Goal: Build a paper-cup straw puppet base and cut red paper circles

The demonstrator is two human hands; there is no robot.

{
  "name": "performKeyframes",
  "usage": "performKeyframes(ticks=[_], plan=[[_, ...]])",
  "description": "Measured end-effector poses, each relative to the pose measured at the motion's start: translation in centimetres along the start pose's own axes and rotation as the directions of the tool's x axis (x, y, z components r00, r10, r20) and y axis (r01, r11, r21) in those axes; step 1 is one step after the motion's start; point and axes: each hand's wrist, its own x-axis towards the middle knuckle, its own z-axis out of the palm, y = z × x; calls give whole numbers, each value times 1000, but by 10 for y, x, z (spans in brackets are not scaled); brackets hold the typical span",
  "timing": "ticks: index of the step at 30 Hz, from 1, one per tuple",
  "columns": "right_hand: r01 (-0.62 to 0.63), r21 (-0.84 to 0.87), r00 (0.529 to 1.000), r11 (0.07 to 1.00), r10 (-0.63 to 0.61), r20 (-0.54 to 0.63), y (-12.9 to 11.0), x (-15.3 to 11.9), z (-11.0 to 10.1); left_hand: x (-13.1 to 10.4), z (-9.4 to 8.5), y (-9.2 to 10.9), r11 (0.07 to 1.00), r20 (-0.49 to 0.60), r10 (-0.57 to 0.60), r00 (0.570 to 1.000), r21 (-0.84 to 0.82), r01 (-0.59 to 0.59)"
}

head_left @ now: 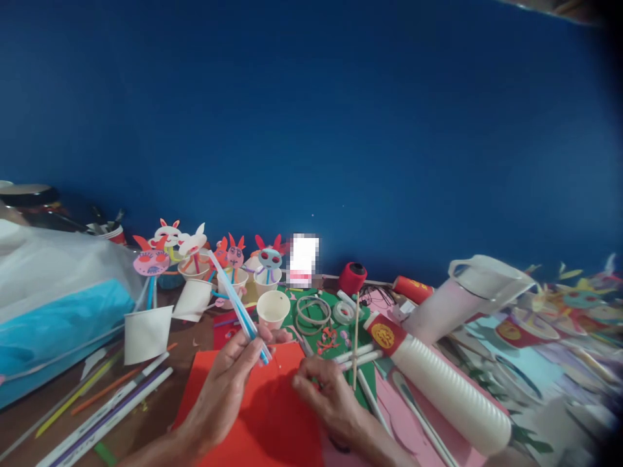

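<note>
My left hand (233, 373) pinches a bundle of slim blue and white sticks (238, 305), which slant up and to the left. Their lower ends show past my fingertips. My right hand (324, 386) is curled closed over the right side of the red paper sheet (277, 415); whether anything is between its fingers is hidden. Just beyond the left fingertips stands an open paper cup (273, 308). Behind it, paper animal faces on stems, one of them a blue face (269, 258), rise from other cups.
Markers (111, 415) lie at the left beside a blue plastic bag (63, 318). To the right are a wooden stick (357, 337), a tape roll (344, 312), stacked paper cups (448, 383) and a white jug (457, 298). A blue wall (311, 130) stands behind.
</note>
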Motion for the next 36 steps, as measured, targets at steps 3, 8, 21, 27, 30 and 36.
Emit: performKeyframes(ticks=[3, 8, 21, 27, 30, 36], plan=[[26, 44, 995, 999, -30, 99, -6, -1, 1, -1, 0, -3, 1000, -7, -3, 1000, -3, 3], [-95, 297, 995, 950, 89, 34, -2, 0, 10, -6, 4, -9, 1000, -2, -22, 1000, 21, 22], [-323, 816, 927, 480, 333, 172, 1, -2, 43, -11, 13, -29, 993, 8, -109, 994, 38, 109], [-294, 867, 913, 402, 386, 131, -2, -1, 45, -10, 14, -29, 998, -8, -61, 998, 28, 61], [-274, 875, 909, 400, 405, 100, -3, -2, 45, -11, 15, -30, 999, -10, -53, 999, 2, 53], [-267, 866, 897, 423, 438, 63, -4, -1, 43, -12, 19, -30, 997, -70, -71, 995, 0, 71]])
